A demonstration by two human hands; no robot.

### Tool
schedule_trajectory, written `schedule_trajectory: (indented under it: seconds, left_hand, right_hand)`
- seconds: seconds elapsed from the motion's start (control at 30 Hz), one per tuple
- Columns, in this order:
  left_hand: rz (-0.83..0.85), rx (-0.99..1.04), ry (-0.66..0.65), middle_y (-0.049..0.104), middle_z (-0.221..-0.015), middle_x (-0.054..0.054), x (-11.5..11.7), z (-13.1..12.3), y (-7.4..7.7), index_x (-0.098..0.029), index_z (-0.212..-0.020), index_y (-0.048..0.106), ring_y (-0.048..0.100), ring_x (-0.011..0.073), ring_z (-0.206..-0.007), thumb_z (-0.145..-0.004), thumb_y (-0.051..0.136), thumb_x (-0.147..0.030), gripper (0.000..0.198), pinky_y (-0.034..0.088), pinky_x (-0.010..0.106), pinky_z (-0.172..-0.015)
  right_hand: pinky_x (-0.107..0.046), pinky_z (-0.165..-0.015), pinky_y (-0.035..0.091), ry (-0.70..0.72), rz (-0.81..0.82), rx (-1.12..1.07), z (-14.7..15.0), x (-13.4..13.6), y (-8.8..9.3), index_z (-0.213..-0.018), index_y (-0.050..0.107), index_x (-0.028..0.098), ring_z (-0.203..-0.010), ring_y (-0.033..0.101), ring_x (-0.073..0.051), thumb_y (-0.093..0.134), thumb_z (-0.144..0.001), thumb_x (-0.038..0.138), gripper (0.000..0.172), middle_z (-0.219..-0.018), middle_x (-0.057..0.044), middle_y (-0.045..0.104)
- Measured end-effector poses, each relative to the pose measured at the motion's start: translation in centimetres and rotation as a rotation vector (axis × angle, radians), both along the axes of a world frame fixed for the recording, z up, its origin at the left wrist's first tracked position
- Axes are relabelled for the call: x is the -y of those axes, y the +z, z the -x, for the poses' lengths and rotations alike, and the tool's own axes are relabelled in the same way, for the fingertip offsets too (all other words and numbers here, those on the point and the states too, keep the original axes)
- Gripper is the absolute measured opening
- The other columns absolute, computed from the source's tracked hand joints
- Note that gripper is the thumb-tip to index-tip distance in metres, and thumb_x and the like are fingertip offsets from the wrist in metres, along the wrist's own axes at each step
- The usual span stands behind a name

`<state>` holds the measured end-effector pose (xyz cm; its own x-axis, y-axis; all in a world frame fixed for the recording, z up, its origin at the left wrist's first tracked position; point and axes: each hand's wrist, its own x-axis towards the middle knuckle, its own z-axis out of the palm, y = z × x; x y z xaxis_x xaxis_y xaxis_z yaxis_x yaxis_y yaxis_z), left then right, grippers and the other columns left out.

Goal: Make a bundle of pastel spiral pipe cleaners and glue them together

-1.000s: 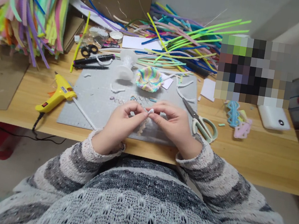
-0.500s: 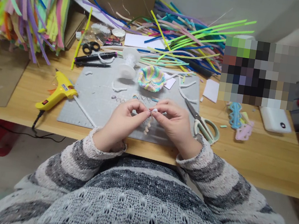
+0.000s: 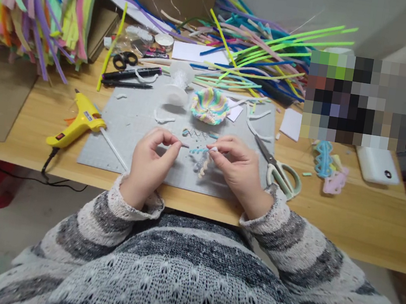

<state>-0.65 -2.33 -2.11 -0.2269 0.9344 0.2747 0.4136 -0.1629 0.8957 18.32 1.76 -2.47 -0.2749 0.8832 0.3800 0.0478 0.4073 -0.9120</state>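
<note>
Both my hands hover over the near edge of a grey cutting mat (image 3: 130, 126). My right hand (image 3: 236, 169) pinches the top of a coiled pale pipe cleaner (image 3: 204, 165) that hangs in a spiral below its fingertips. My left hand (image 3: 150, 162) is a little way to the left, thumb and forefinger pinched on a thin short rod (image 3: 184, 144) that points toward the coil. A round pastel woven piece (image 3: 210, 106) lies on the mat beyond my hands. Small curled scraps (image 3: 194, 133) lie just ahead of my fingers.
A yellow glue gun (image 3: 75, 123) lies at the mat's left edge, green-handled scissors (image 3: 280, 171) at its right. Loose pipe cleaners (image 3: 264, 49) are heaped at the back, a hanging bundle (image 3: 38, 0) at far left. A white spool (image 3: 177, 84), black scissors (image 3: 123, 60), and a white phone (image 3: 376, 165) sit nearby.
My hands have drawn apart: the left moved leftward away from the coil, pulling the thin rod out. The coil stays hanging from my right fingers.
</note>
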Motion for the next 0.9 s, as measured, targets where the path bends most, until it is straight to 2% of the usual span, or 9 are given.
schedule_trajectory:
  seconds: [0.23, 0.37, 0.43, 0.6, 0.73, 0.9]
  left_hand:
    - [-0.055, -0.190, -0.069, 0.063, -0.080, 0.001, 0.3, -0.1, -0.2, -0.019, -0.076, 0.060, 0.059, 0.0175, -0.083, -0.083, 0.060, -0.019, 0.008, 0.044, 0.035, -0.080]
    - [-0.011, -0.300, -0.176, 0.065, -0.086, 0.003, 0.4, -0.5, -0.2, -0.020, -0.081, 0.064, 0.059, 0.0197, -0.089, -0.082, 0.064, -0.020, 0.000, 0.043, 0.038, -0.084]
    - [0.011, -0.336, -0.223, 0.065, -0.087, 0.003, 0.5, -0.7, -0.1, -0.021, -0.084, 0.066, 0.059, 0.0204, -0.091, -0.082, 0.065, -0.022, 0.003, 0.041, 0.039, -0.085]
    - [0.012, -0.325, -0.276, 0.060, -0.075, 0.001, 0.6, -0.7, -0.3, -0.022, -0.092, 0.070, 0.056, 0.0187, -0.078, -0.084, 0.063, -0.027, 0.011, 0.042, 0.037, -0.077]
    - [-0.057, -0.288, -0.273, 0.057, -0.072, 0.001, 0.6, -0.7, -0.1, -0.021, -0.091, 0.071, 0.055, 0.0177, -0.076, -0.086, 0.062, -0.026, 0.011, 0.042, 0.036, -0.074]
    - [-0.139, -0.289, -0.223, 0.056, -0.079, 0.001, 0.7, -1.4, 0.6, -0.023, -0.089, 0.072, 0.056, 0.0182, -0.080, -0.083, 0.068, -0.031, 0.011, 0.042, 0.037, -0.077]
  right_hand:
    - [-0.031, -0.075, 0.050, -0.022, -0.035, 0.031, 0.1, 0.0, 0.1, -0.085, 0.074, 0.026, -0.080, 0.061, -0.013, 0.069, -0.081, 0.017, 0.012, -0.082, 0.001, 0.066]
    - [-0.030, -0.074, 0.049, -0.025, -0.031, -0.001, 0.0, 0.0, 0.2, -0.087, 0.074, 0.027, -0.080, 0.060, -0.012, 0.068, -0.082, 0.016, 0.014, -0.083, 0.001, 0.066]
    - [-0.030, -0.073, 0.048, -0.027, -0.020, -0.029, -0.1, 0.1, 0.1, -0.089, 0.074, 0.028, -0.080, 0.060, -0.012, 0.068, -0.082, 0.017, 0.014, -0.084, 0.001, 0.065]
    - [-0.031, -0.072, 0.047, -0.056, -0.040, -0.084, -0.2, -0.1, -0.2, -0.090, 0.074, 0.031, -0.079, 0.058, -0.013, 0.068, -0.083, 0.023, 0.012, -0.082, 0.002, 0.065]
    - [-0.031, -0.073, 0.046, -0.044, -0.032, -0.110, -0.2, -0.2, -0.4, -0.091, 0.074, 0.032, -0.079, 0.057, -0.013, 0.068, -0.084, 0.025, 0.012, -0.082, 0.002, 0.064]
    - [-0.031, -0.073, 0.047, -0.027, -0.029, -0.084, -0.2, 0.1, -0.1, -0.090, 0.074, 0.032, -0.079, 0.057, -0.013, 0.068, -0.083, 0.025, 0.011, -0.083, 0.002, 0.064]
